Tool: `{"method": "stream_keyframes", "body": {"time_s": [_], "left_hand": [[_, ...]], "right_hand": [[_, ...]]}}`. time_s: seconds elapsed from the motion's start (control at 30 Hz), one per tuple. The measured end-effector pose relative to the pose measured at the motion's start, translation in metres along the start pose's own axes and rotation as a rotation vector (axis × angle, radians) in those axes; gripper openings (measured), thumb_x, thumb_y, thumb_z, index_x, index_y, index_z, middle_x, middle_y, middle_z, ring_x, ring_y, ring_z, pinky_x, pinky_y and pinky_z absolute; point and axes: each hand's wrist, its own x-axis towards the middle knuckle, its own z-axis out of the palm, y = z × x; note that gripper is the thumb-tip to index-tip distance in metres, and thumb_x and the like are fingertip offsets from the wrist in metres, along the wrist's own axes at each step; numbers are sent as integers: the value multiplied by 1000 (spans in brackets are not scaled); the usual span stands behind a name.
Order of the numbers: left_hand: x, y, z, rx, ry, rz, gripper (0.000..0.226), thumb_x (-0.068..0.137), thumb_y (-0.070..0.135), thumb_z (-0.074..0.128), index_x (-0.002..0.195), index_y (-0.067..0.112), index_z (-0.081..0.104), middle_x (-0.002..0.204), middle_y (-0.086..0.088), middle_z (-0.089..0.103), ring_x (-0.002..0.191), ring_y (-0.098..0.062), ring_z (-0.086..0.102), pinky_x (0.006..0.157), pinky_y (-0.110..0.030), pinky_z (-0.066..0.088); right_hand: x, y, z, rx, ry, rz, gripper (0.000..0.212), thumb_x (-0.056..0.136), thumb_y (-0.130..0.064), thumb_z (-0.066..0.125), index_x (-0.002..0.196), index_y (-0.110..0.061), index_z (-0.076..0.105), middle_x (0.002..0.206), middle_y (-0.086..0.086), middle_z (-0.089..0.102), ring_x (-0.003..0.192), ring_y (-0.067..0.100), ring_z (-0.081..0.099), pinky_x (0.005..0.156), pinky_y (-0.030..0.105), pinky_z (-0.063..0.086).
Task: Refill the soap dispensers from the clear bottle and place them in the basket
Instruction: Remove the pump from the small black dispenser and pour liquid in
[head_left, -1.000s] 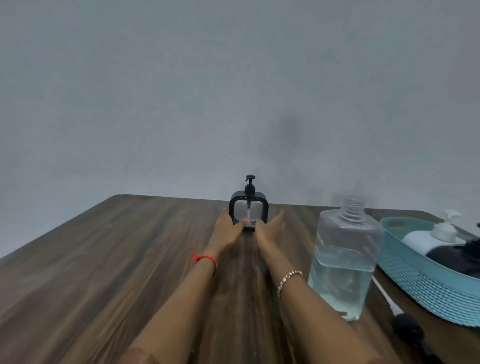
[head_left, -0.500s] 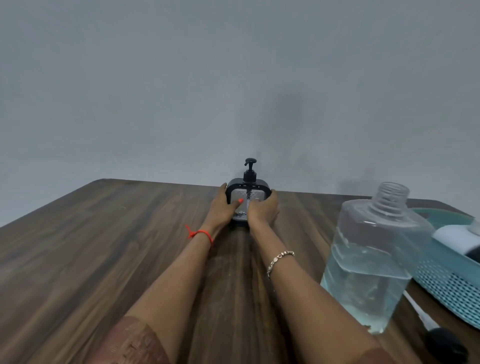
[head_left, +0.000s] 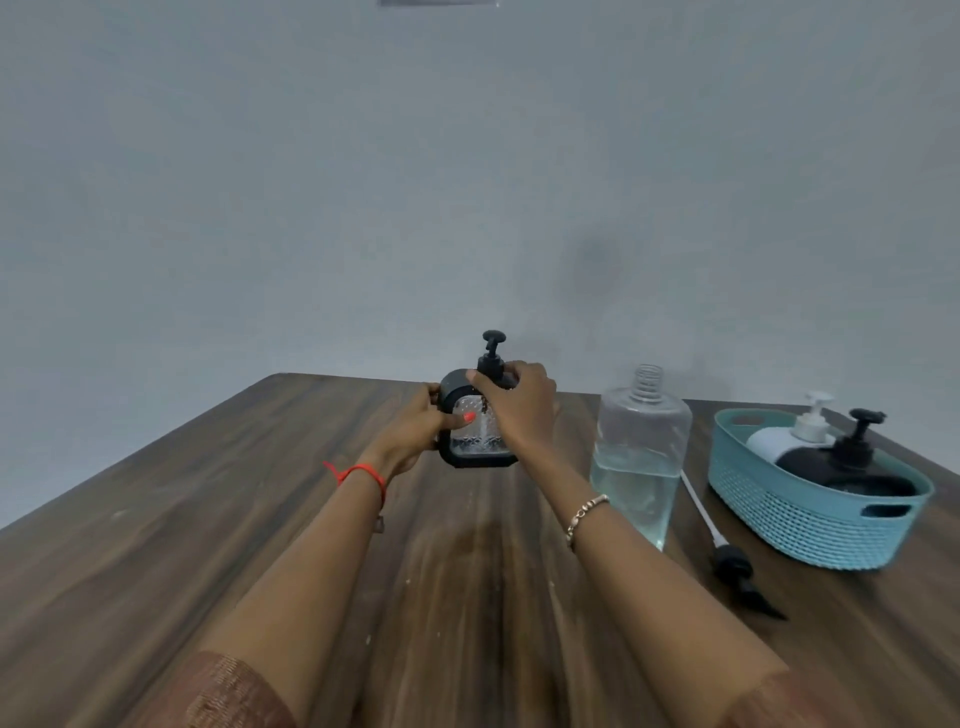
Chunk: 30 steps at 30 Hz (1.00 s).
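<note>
The left hand grips the dispenser by its side, while the right hand seemingly pinches its pump collar, on the table.

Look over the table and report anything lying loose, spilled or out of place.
A black pump with its white dip tube lies loose on the table, between the clear bottle and the teal basket. The bottle stands uncapped, so it is probably that bottle's. Nothing looks spilled.
</note>
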Motion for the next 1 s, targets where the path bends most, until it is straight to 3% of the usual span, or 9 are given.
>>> {"method": "stream_keyframes", "body": {"time_s": [0.13,0.23,0.33,0.43,0.57,0.73,0.87,0.93,1.0], "left_hand": [[-40,9,-4,29,-22,27,40,82,-2,63,115,11,46,101,2,55,90,-15,57,77,-41,51],[-66,14,1,63,-41,46,42,82,7,67,120,13,50,109,1,59,100,-20,59,83,-46,51],[-87,19,8,68,-35,55,47,81,16,69,124,13,50,119,-3,60,107,-24,59,82,-47,52],[-101,20,11,63,-36,53,48,81,14,69,124,11,49,120,-6,59,108,-26,58,81,-46,51],[-111,18,12,70,-106,66,32,83,9,65,112,14,54,109,-4,60,105,-27,58,80,-47,51],[-116,19,7,31,-193,76,28,83,2,62,103,20,57,100,1,62,97,-21,59,81,-47,51],[-117,19,-3,-18,-235,29,62,68,9,71,126,11,50,117,-5,59,106,-23,58,82,-43,53],[-118,19,-4,-4,-240,22,63,70,5,72,129,10,49,118,-4,60,108,-23,58,83,-43,52],[-120,21,0,-3,-242,39,45,79,0,66,121,13,54,109,1,63,102,-20,60,79,-40,52]], "right_hand": [[-26,-18,-34,1,-65,-21,41,78,-44,68,91,-5,64,95,-3,47,98,11,32,83,32,27],[-44,-25,-48,20,-105,-62,42,77,-42,68,80,0,67,86,6,62,97,21,51,79,37,40],[-57,-27,-60,1,-121,-75,44,76,-38,71,73,6,67,74,20,67,76,23,59,61,30,41],[-67,-30,-77,2,-180,-114,51,72,-35,76,75,15,64,71,29,63,58,18,47,49,23,29],[-76,-34,-93,-61,-272,-163,47,74,-29,76,69,14,58,62,13,44,59,19,39,47,19,24],[-78,-32,-100,-11,-310,-237,35,74,-23,76,78,9,63,70,8,52,63,16,45,56,24,31],[-76,-33,-114,128,-536,-252,6,77,-8,72,78,-13,69,77,6,62,73,17,56,73,27,44],[-72,-32,-121,209,-663,-204,20,80,1,65,99,-4,68,94,11,66,87,17,61,86,25,47],[-68,-32,-126,331,-740,-147,36,82,12,55,114,-3,60,107,12,64,93,14,62,90,21,48]]}}
